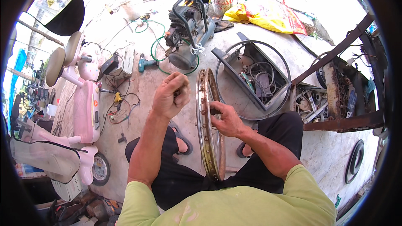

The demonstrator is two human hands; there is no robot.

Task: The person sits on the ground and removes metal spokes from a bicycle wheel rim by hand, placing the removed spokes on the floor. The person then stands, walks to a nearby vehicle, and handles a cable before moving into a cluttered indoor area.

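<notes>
1. Wheel rim [202, 121], metal, no tyre on it. Position: on edge between the knees, near end at the lap, far end tipped up. Evenly spaced holes or fittings along its band.
2. Right hand [227, 119]. At the right side of the rim, thumb and fingertips against it; whether they grasp the rim or a small part, cannot tell.
3. Left hand [171, 94]. Raised left of the rim, apart from it, fingers clenched; contents, if any, hidden.
4. Step in hand, as judged: close fingerwork on the bare rim. Next move seems to call for a steady, upright rim and exact fingertip placement.
5. Dark open box [236, 78], far right of the rim. Holds tangled cables [253, 73] and a grey module [262, 83].
6. Rusty frame [356, 122], right. Holds mixed metal parts [312, 105].
7. Bucket [222, 3], far. Contents unclear.
8. Yellow-and-red sack [270, 16], far right. Contents hidden.
</notes>
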